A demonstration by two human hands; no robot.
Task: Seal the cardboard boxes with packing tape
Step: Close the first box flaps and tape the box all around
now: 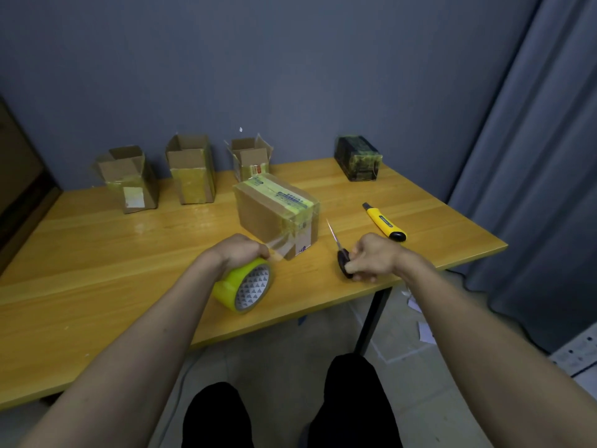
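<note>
Wooden table [97, 253], honey-yellow planks, glossy, on a black metal leg [374, 321]. It stands against a matt grey-blue wall [290, 59]. Grey curtain [533, 189] hangs in folds at the right. Pale floor [403, 350] below, with scraps of white paper lying near the table leg. A white power strip [578, 350] shows at the right edge.

Sealed cardboard box [277, 218] sits mid-table, brown, with yellowish tape running over its top and down the near end. A clear strip of tape [279, 245] stretches taut from that end to the tape roll [244, 286]. The roll is yellow-green with a patterned white core and rests on edge on the table near the front.

Left hand [240, 250] grips the roll from above, fingers curled over its rim. Right hand [374, 257] holds the black handles of scissors [339, 253], fingers curled through them; thin blades point away, to the right of the box and apart from the strip.

Along the far edge: three open cardboard boxes with flaps up, left [129, 179], middle [190, 169] and right [250, 158], all patched with old yellowish tape. Farther right, a dark box [357, 158] wrapped in yellowish tape. A yellow and black utility knife [384, 221] lies flat beyond the right hand.

Black trouser legs [284, 409] show below the near table edge.
</note>
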